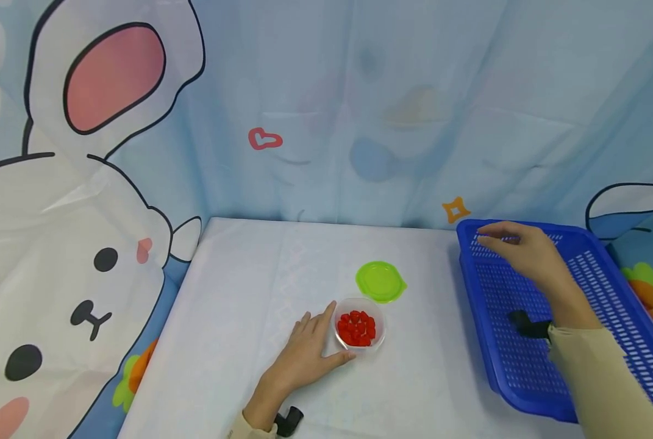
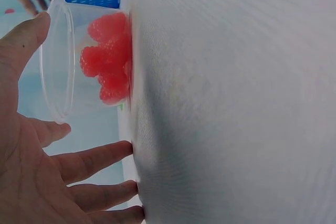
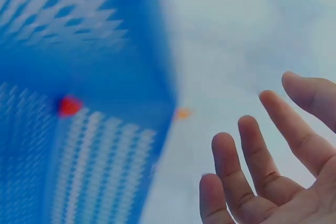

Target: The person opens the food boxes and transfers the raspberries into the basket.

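Note:
A clear plastic tub [image 1: 378, 338] with several red raspberries [image 2: 113, 45] in it stands upright on the white table. My left hand [image 1: 303, 353] spreads its straight fingers around the tub's left side. Its thumb lies at the rim in the left wrist view, and other fingertips rest on the tabletop. Over the far part of the blue basket [image 1: 482, 329] hangs my right hand [image 1: 529, 256], fingers loosely bent, nothing between them. One blurred small red thing [image 3: 70, 106] shows against the basket in the right wrist view. A green lid [image 1: 381, 281] lies just behind the tub.
The basket has raised perforated walls and takes up the table's right side. A light blue printed curtain [image 1: 326, 122] hangs behind the table's back edge. A large printed rabbit [image 1: 112, 317] covers the cloth on the left.

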A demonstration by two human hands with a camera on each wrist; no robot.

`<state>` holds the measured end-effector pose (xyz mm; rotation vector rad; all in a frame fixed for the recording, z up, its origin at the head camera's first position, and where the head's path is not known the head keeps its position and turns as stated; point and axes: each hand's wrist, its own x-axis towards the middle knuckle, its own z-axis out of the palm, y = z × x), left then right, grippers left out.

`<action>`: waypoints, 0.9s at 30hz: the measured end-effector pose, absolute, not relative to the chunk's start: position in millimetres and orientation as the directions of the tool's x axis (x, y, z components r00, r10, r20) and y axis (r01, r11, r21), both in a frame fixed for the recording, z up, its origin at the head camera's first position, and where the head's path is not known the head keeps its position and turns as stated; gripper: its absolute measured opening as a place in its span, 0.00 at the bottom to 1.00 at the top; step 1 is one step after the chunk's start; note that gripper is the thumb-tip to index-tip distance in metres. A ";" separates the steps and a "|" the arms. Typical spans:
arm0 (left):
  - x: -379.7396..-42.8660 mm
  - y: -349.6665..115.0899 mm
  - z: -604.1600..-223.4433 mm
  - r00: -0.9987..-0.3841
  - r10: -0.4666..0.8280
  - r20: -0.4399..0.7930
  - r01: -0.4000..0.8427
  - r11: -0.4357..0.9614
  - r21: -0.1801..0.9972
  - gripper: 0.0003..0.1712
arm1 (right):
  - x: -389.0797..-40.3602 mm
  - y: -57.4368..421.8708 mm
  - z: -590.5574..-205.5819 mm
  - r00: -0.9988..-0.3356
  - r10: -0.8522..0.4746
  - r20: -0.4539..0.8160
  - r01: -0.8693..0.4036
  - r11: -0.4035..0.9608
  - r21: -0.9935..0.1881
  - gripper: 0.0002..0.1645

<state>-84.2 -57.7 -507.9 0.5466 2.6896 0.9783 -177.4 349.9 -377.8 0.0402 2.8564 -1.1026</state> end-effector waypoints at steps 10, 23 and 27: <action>-84.0 -58.0 -509.6 -0.903 0.423 -0.079 0.274 0.706 0.653 0.58 | -138.3 288.6 -346.6 -0.991 -0.100 0.092 -0.136 0.701 -0.700 0.23; -83.4 -59.3 -508.9 -0.904 0.419 -0.091 0.265 0.713 0.649 0.59 | -119.8 214.7 -391.0 -0.932 -0.234 0.276 -0.362 0.566 -0.740 0.13; -83.9 -58.9 -509.9 -0.906 0.415 -0.085 0.266 0.713 0.649 0.58 | -119.1 197.9 -415.3 -0.923 -0.271 0.272 -0.378 0.513 -0.771 0.13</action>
